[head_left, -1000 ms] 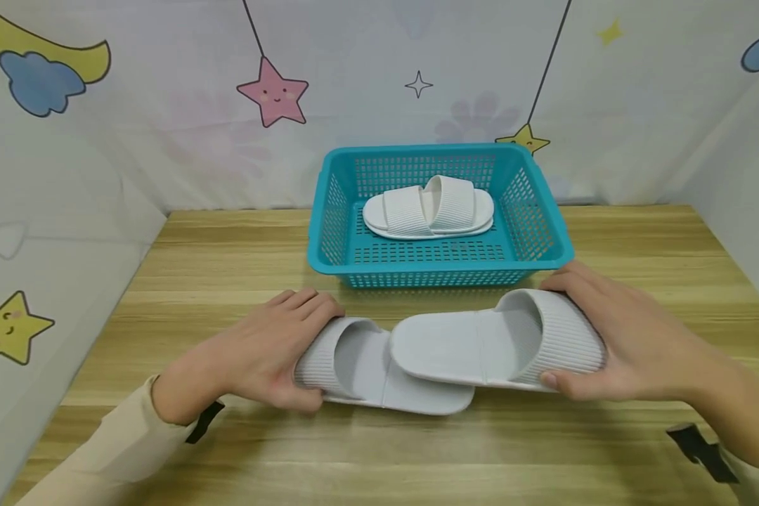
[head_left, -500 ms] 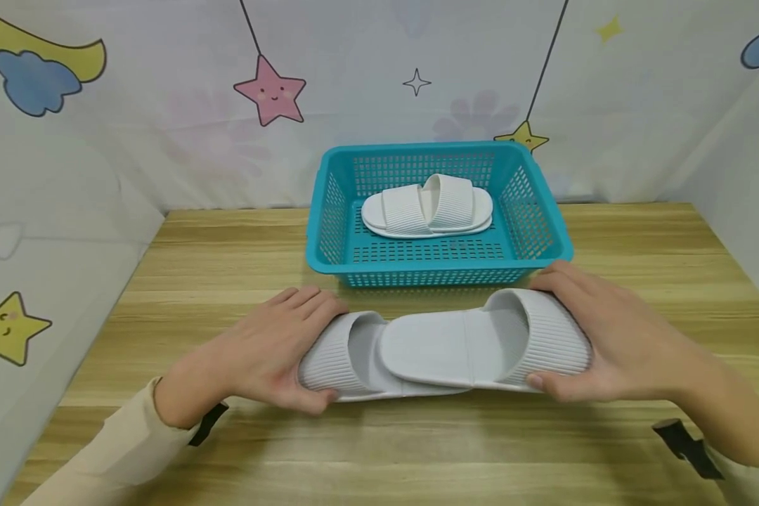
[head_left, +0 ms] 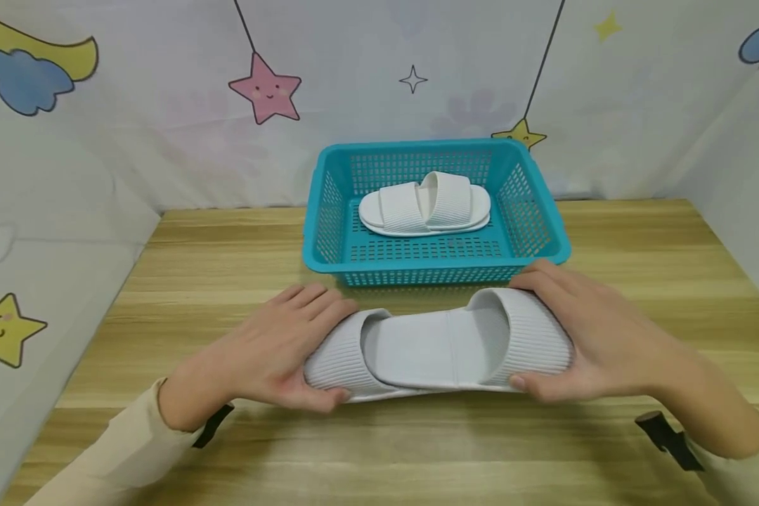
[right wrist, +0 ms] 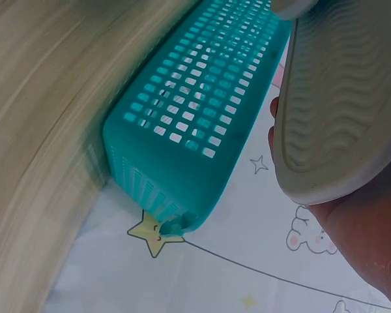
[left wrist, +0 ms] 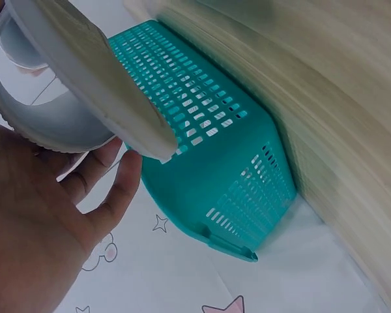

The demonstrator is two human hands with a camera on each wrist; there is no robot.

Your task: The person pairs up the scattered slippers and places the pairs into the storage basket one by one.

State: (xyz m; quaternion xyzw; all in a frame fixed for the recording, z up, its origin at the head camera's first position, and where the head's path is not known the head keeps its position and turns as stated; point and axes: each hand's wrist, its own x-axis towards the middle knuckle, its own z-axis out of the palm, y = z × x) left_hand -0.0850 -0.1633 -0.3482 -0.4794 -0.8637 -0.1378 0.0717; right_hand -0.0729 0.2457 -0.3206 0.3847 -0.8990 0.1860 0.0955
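My left hand (head_left: 278,348) grips one white slide slipper (head_left: 338,362) by its ribbed strap end, with the thumb at the near side. A second white slipper (head_left: 537,337) is held in my right hand (head_left: 597,337), fingers over the far side of its strap and thumb along the near edge. The right slipper's heel lies over the left one's sole and reaches inside its strap. Both are raised off the table. In the right wrist view the wavy tread of a slipper sole (right wrist: 339,98) shows, partly covering the hand.
Behind the hands a turquoise perforated basket (head_left: 436,268) stands on the wooden table (head_left: 228,239). Another pair of white slippers (head_left: 426,204) lies nested inside it. A white cloth (head_left: 354,70) printed with stars hangs at the back and sides.
My right hand has moved left with its slipper, sliding the heel over the left slipper's sole and into its strap. The left slipper has risen slightly. The basket stays put.
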